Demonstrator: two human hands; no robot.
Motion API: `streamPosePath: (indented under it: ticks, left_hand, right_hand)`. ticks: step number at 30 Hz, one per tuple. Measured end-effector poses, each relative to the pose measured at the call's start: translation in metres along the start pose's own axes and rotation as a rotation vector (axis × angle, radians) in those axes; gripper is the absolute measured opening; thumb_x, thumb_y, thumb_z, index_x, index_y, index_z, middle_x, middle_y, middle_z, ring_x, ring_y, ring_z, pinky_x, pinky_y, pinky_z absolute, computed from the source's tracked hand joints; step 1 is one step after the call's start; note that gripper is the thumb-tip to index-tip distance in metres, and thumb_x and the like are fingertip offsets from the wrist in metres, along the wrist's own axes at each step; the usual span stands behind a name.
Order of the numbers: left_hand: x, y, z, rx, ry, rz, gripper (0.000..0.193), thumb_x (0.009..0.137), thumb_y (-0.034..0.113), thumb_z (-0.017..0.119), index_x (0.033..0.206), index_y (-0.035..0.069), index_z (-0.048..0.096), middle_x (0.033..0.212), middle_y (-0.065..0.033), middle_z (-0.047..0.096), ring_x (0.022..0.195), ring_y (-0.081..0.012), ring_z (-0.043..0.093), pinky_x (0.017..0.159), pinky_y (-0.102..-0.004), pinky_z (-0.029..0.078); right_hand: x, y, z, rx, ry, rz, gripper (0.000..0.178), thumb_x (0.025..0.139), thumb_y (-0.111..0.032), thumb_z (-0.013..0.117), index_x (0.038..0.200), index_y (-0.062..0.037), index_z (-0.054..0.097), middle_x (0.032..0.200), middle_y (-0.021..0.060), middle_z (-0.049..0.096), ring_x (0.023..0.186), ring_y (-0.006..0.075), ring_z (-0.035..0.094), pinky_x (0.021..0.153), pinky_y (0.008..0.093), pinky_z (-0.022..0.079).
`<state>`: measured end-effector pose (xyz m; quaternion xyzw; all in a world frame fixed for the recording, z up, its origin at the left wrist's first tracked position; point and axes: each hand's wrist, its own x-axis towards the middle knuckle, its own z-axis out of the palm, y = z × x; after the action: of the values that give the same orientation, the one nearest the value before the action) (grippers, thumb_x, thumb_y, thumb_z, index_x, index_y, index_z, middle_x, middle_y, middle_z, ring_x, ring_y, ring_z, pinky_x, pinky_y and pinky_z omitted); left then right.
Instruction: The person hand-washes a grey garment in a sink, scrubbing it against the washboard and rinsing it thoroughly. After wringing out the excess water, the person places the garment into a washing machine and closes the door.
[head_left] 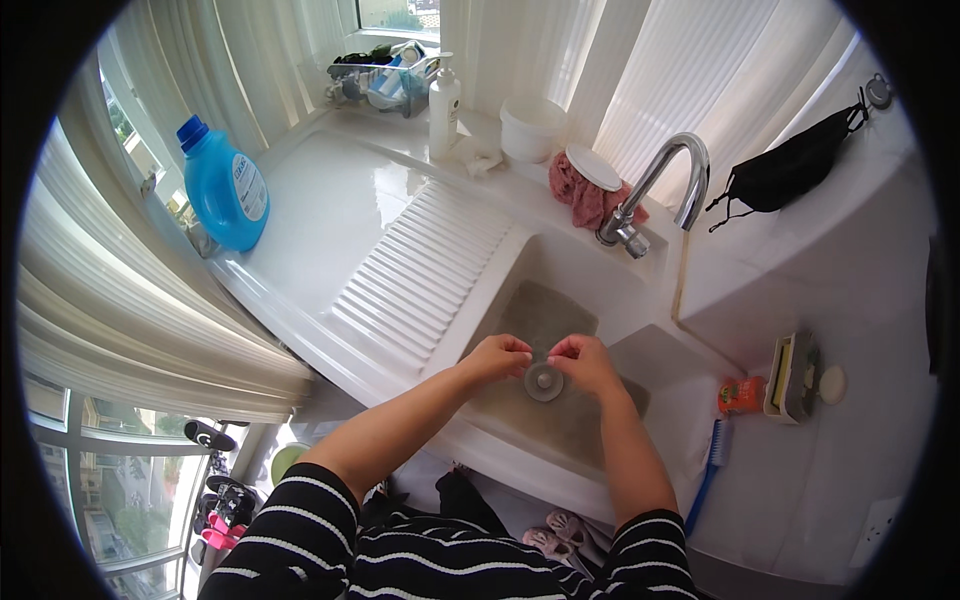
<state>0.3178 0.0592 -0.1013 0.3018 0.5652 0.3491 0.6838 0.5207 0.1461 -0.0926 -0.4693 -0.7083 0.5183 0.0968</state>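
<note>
Both hands hover over the white sink (560, 255), above its round drain fitting (543, 382). My left hand (500, 357) is closed, thumb and fingers pinched together and pointing right. Opposite it, a small gap away, my right hand (585, 362) makes a similar pinch pointing left. Anything held between the fingertips is too small to make out. Greyish, cloudy water seems to cover the bottom of the basin. A ribbed washboard (425, 265) slopes along the basin's left side.
A chrome faucet (690, 165) arches over the back right, beside a pink cloth (580, 195). Left stands a blue detergent bottle (228, 195); behind are a pump bottle (444, 110) and white tub (530, 130). A blue brush (715, 455) and soap holder (795, 375) lie right.
</note>
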Motion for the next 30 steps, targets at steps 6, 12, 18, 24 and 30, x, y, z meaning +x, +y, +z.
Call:
streamPosePath:
  ticks: [6,12,18,24,30]
  left_hand:
    - [-0.04,0.008,-0.011,0.066,-0.035,0.193,0.029,0.091,0.02,0.064,0.115,0.005,0.061,0.102,-0.004,0.067,0.088,-0.0113,0.061,0.079,-0.0258,0.048]
    - [-0.068,-0.007,-0.041,0.091,-0.051,0.197,0.028,0.092,0.018,0.063,0.117,0.005,0.061,0.103,-0.005,0.067,0.09,-0.0117,0.062,0.08,-0.0264,0.048]
    - [-0.06,0.009,-0.017,-0.105,-0.135,0.124,0.03,0.098,0.024,0.057,0.119,0.004,0.06,0.109,-0.0078,0.067,0.096,-0.0157,0.063,0.085,-0.0299,0.049]
    - [-0.009,0.042,0.032,-0.519,-0.108,0.034,0.036,0.101,0.032,0.049,0.12,0.003,0.055,0.12,-0.0136,0.061,0.11,-0.0258,0.061,0.093,-0.038,0.049]
    - [0.052,0.049,0.081,-0.805,-0.055,-0.018,0.038,0.102,0.036,0.045,0.119,0.003,0.054,0.121,-0.0155,0.06,0.115,-0.0315,0.057,0.097,-0.0427,0.046]
  right_hand:
    - [-0.028,-0.009,0.021,-0.199,-0.174,0.052,0.029,0.085,-0.028,0.073,0.103,-0.0046,0.069,0.092,0.0019,0.068,0.084,0.0104,0.062,0.072,0.0292,0.049]
    - [-0.036,-0.027,0.043,-0.332,0.411,0.039,0.026,0.087,-0.028,0.07,0.091,-0.002,0.07,0.076,0.0071,0.068,0.064,0.0125,0.063,0.061,0.0308,0.05]
    - [0.062,0.007,-0.082,0.123,1.119,-0.137,0.034,0.086,-0.034,0.068,0.099,-0.003,0.071,0.078,0.0126,0.071,0.066,0.0232,0.068,0.067,0.0357,0.053]
    - [0.113,-0.033,-0.117,-0.068,1.047,0.037,0.034,0.08,-0.028,0.068,0.104,-0.0043,0.073,0.095,0.0161,0.073,0.085,0.0291,0.071,0.079,0.0361,0.054]
    - [0.131,0.046,-0.16,0.09,1.174,-0.024,0.031,0.076,-0.018,0.071,0.104,-0.0051,0.074,0.092,0.0148,0.073,0.082,0.0245,0.071,0.077,0.0345,0.054]
